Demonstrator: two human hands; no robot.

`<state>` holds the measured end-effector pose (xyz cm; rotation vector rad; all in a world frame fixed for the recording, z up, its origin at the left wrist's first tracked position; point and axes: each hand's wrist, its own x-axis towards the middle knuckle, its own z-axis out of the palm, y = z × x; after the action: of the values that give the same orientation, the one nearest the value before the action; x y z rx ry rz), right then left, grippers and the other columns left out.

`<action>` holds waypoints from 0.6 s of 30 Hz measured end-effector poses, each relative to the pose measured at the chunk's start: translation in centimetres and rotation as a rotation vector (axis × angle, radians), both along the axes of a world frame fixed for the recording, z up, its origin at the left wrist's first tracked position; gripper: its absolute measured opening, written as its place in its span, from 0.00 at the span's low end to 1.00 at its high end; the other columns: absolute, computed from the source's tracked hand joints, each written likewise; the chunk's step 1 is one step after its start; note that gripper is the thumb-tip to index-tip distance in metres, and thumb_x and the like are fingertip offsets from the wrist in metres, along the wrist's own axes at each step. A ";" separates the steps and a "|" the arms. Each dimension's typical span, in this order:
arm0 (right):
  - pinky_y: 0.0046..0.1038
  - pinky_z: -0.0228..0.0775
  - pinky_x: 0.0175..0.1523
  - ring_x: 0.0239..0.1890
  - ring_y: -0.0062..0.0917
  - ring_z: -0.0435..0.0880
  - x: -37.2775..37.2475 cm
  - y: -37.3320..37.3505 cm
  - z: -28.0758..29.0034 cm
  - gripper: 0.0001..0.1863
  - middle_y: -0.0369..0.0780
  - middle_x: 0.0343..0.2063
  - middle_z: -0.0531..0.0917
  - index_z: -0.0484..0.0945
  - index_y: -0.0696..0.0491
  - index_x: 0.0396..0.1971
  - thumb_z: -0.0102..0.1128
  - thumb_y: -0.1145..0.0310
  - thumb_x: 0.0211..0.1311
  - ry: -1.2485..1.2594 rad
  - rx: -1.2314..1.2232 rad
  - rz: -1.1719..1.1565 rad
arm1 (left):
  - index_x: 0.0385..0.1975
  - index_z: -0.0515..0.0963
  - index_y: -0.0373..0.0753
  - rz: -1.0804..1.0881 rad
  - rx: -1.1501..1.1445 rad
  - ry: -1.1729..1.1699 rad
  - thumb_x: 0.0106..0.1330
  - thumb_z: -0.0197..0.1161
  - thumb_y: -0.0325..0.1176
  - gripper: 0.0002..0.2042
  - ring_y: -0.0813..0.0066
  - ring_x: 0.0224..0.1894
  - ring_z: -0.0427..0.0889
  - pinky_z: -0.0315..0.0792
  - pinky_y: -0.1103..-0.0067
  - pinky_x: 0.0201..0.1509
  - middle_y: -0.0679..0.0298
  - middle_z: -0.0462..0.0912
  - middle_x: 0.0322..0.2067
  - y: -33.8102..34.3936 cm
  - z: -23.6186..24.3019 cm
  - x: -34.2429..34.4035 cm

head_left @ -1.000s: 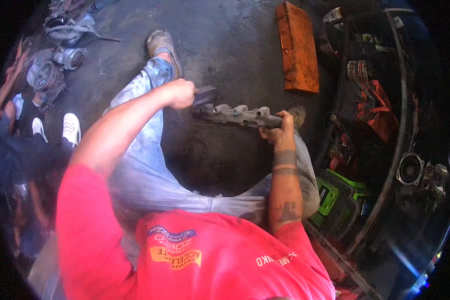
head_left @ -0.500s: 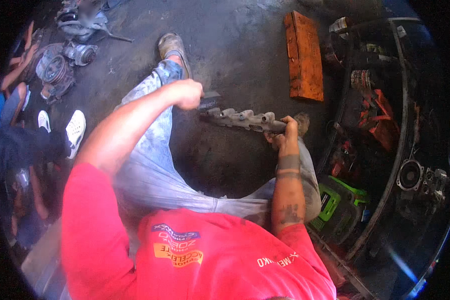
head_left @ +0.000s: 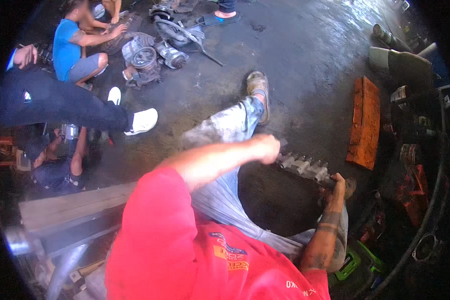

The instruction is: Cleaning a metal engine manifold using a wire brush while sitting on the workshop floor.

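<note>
Two hands gripped a grey ribbed metal part (head_left: 305, 167) above the floor (head_left: 305, 65).
Left hand (head_left: 265, 148) clenched its ten-o'clock end; right hand (head_left: 335, 186) closed around the four-o'clock end.

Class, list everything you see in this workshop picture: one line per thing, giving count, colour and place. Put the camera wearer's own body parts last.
Ribbed grey metal casting: one, grey, held over the floor between both hands.
Orange rusty metal block: one, orange, on the floor at right.
Grey engine parts: a cluster, grey, floor at upper left.
Seated people: at least three, in blue and dark clothes, at left.
White shoes: two, white, on a seated person's feet.
Green plastic case: one, green, lower right.
Wooden plank: one, pale, lower left.
Dark concrete floor: one, grey.
Left hand: one, on the casting's left end.
Right hand: one, gripping its right end.
</note>
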<state>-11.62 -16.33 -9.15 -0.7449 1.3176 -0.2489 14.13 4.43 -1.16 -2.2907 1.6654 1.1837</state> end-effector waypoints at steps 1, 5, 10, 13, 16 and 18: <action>0.36 0.67 0.32 0.38 0.36 0.77 -0.2 -0.4 -0.9 0.14 0.43 0.38 0.77 0.70 0.53 0.32 0.51 0.58 0.54 -0.014 0.005 0.001 | 0.34 0.81 0.31 0.103 0.012 0.031 0.51 0.56 0.25 0.12 0.54 0.38 0.84 0.78 0.68 0.42 0.48 0.83 0.34 0.7 0.2 -1.3; 0.36 0.64 0.29 0.34 0.34 0.75 2.3 1.1 -0.3 0.11 0.41 0.33 0.75 0.69 0.51 0.30 0.53 0.60 0.49 -0.083 -0.015 0.090 | 0.45 0.79 0.38 0.412 -0.025 0.081 0.56 0.55 0.28 0.16 0.55 0.48 0.80 0.76 0.66 0.49 0.51 0.80 0.46 1.9 -9.2 -3.2; 0.36 0.63 0.33 0.35 0.33 0.74 2.7 2.4 1.4 0.10 0.40 0.31 0.74 0.69 0.48 0.29 0.54 0.62 0.45 0.020 -0.132 0.029 | 0.40 0.81 0.36 0.434 -0.038 0.002 0.55 0.57 0.28 0.13 0.56 0.44 0.82 0.77 0.67 0.47 0.53 0.82 0.42 0.0 -8.2 0.3; 0.37 0.64 0.38 0.38 0.33 0.73 0.7 1.5 0.4 0.13 0.40 0.34 0.75 0.70 0.48 0.31 0.54 0.61 0.44 -0.086 0.047 0.048 | 0.42 0.78 0.33 0.324 0.034 0.055 0.55 0.53 0.26 0.15 0.51 0.42 0.83 0.78 0.64 0.42 0.48 0.82 0.39 0.7 -0.9 -1.3; 0.34 0.65 0.39 0.32 0.31 0.74 1.0 1.3 0.1 0.17 0.39 0.33 0.75 0.69 0.50 0.34 0.53 0.55 0.49 -0.128 0.058 -0.133 | 0.61 0.66 0.46 0.412 -0.023 0.101 0.57 0.52 0.26 0.27 0.51 0.42 0.82 0.77 0.62 0.44 0.47 0.82 0.37 2.4 0.4 -5.3; 0.35 0.67 0.39 0.34 0.32 0.75 1.9 0.5 -0.1 0.17 0.40 0.37 0.75 0.68 0.48 0.35 0.53 0.54 0.48 0.113 0.143 -0.172 | 0.64 0.60 0.51 0.456 -0.048 0.065 0.57 0.52 0.26 0.31 0.51 0.43 0.81 0.77 0.63 0.45 0.48 0.81 0.39 3.0 -6.7 -6.5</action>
<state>-9.71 -15.81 -9.22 -0.5318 1.4931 -0.2505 7.61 7.44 -7.85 -2.7859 1.2307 1.3125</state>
